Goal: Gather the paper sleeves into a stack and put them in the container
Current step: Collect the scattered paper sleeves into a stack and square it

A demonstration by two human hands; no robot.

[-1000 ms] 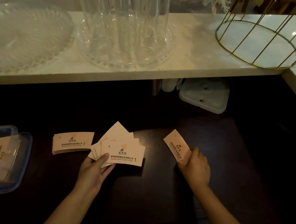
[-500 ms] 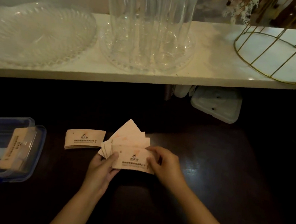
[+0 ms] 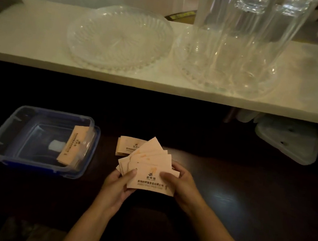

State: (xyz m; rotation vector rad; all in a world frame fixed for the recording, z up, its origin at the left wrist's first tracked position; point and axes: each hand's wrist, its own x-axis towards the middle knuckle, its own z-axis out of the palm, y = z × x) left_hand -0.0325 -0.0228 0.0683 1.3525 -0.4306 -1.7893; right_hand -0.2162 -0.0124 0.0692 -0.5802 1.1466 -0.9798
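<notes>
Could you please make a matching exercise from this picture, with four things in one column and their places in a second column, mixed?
Things:
1. fanned paper sleeves
2. small sleeve stack
3. plastic container
4. empty glass dish

Places:
A. on the pale upper counter
B. on the dark counter, left of the hands
C. held between the left hand and the right hand
D. lying on the dark counter, just behind the held fan

Pairs: 1-C, 2-D, 3-B, 4-A
</notes>
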